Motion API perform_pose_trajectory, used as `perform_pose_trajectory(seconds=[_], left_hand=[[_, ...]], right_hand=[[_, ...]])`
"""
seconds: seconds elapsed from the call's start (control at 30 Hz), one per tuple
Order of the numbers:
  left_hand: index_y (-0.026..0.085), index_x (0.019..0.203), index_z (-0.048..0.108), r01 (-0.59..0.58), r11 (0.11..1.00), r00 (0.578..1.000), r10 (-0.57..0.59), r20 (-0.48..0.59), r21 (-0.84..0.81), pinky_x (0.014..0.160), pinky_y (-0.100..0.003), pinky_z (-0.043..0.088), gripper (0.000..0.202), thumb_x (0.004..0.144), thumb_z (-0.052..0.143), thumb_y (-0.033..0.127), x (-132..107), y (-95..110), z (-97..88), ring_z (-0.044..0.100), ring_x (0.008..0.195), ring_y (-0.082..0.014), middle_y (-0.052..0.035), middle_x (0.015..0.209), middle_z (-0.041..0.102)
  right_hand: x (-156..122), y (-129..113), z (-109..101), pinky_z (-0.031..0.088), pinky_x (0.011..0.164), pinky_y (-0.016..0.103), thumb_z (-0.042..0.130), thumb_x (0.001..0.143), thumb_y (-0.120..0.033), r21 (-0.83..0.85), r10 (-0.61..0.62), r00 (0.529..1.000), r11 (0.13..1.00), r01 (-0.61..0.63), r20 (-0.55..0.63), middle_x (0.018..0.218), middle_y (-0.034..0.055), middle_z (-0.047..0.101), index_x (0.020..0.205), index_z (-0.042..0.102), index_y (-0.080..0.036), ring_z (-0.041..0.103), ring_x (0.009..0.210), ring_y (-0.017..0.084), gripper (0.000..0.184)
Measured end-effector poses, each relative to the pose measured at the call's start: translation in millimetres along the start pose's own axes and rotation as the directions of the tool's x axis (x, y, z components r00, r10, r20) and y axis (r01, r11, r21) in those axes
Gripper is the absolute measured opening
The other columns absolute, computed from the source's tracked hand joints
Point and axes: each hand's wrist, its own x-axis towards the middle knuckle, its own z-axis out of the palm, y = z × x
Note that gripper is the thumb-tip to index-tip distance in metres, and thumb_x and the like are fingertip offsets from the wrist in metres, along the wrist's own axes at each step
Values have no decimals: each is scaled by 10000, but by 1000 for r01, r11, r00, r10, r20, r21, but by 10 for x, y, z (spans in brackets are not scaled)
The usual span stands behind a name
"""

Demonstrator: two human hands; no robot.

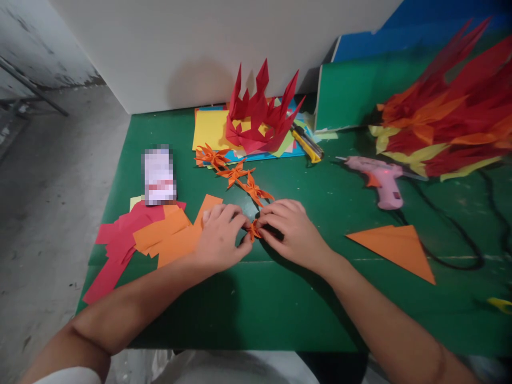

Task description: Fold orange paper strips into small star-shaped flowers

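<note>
Left hand and right hand, converging from opposite sides, backs uppermost; both pinching 1 orange folded-paper flower over green worktop.

So the outfit: there's a plain white sleeve off past the near left corner of the green desk, with a curved hem sitting above the elbow. Below the middle of the near edge is some whitish clothing, kinda rounded, can't tell if it's shirt or lap. Left forearm and right forearm are bare, slimming toward the wrists, and left hand and right hand are bare too.
</note>
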Motion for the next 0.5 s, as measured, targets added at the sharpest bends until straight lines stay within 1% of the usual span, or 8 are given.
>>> perform_pose_trajectory(seconds=[0.07,0.17,0.37,0.5], left_hand=[[214,821,596,3,1000,1000,-3,7,-7,807,-382,335,52,776,578,232,1,2,-5,504,980,-220,-22,1017,633],[216,823,600,4,1000,1000,-3,16,-19,819,-380,336,45,784,578,224,4,-9,0,506,993,-216,-12,1012,648],[217,812,613,-15,1000,1000,15,14,-10,790,-377,316,47,816,580,251,15,-31,24,521,944,-203,-10,954,660],[216,810,621,-56,998,998,56,-3,30,766,-372,301,79,841,565,262,18,-44,47,517,922,-203,-15,935,657]], right_hand=[[2,1,1,350,809,365,534,861,-186,-3,2,1000,1000,-2,1,882,33,659,798,601,-209,531,889,201,95],[0,-5,-6,344,810,364,529,867,-186,-17,2,1000,1000,-2,1,870,31,661,784,597,-205,533,879,198,109],[-1,-36,-21,338,811,372,513,851,-166,-59,-1,1000,998,1,2,861,39,660,777,587,-197,535,868,200,109],[3,-31,-13,339,802,365,509,851,-165,-53,-16,1000,998,16,1,854,38,659,781,582,-196,529,858,198,106]])
